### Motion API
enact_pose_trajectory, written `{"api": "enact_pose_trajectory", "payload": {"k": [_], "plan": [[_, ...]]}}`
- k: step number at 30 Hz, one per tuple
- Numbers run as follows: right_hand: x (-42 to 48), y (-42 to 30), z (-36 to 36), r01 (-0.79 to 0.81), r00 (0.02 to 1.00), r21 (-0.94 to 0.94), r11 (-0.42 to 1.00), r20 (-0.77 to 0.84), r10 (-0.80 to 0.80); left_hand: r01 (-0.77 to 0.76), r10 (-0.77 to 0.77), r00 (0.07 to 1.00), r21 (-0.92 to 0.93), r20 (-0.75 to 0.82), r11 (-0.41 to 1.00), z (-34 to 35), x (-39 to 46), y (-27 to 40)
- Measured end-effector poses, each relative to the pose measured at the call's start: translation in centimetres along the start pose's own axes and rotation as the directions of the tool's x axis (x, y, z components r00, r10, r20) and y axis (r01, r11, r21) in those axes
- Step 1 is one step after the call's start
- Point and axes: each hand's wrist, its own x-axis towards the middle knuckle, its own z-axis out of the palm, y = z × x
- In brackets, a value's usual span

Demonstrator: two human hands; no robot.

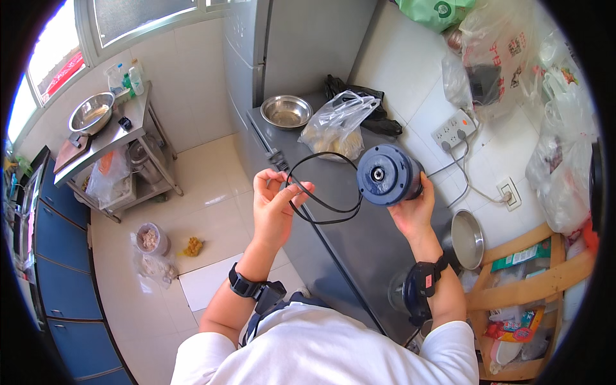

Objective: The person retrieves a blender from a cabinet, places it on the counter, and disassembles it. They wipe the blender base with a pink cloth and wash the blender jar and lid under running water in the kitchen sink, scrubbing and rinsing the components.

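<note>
My right hand grips a dark blue round motor unit, a kitchen appliance part with a metal hub at its centre, holding it above the grey worktop. My left hand holds the black power cord of the unit between thumb and fingers. The cord hangs in loops between both hands, and its plug sticks out beyond my left fingertips. Near my right forearm, a clear container with a dark blue part stands on the worktop, partly hidden by the arm.
A steel bowl, a clear plastic bag with pale food and a black bag lie at the worktop's far end, by the fridge. A power strip hangs on the wall. A steel pan leans near a wooden rack.
</note>
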Motion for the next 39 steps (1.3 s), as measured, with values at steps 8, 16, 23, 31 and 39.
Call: {"api": "enact_pose_trajectory", "payload": {"k": [8, 16, 23, 31, 39], "plan": [[-1.5, 0.4, -0.7, -0.042, 0.996, -0.034, 0.999, 0.076, 0.045, 0.163, -0.165, 0.986, 0.228, -0.011, 0.96, -2.0, 1.5, 0.6], [-2.4, -0.3, -1.5, -0.068, 0.993, -0.084, 0.994, 0.094, 0.076, 0.332, -0.44, 0.889, 0.487, 0.124, 0.808, -3.1, 1.3, 0.9], [-1.7, -1.0, -1.9, -0.066, 0.996, -0.062, 0.996, 0.056, 0.07, 0.232, -0.685, 0.463, 0.668, 0.563, 0.707, -3.2, 1.6, 2.4], [-0.8, -1.8, 0.3, -0.01, 0.993, -0.176, 0.984, 0.115, 0.031, 0.326, -0.719, 0.554, 0.685, 0.42, 0.652, -0.9, 1.9, 8.5], [0.0, -4.8, 2.3, 0.128, 0.981, -0.35, 0.928, 0.179, -0.068, 0.263, -0.389, 0.864, -0.372, -0.319, 0.89, -8.5, 0.7, 3.6]]}}
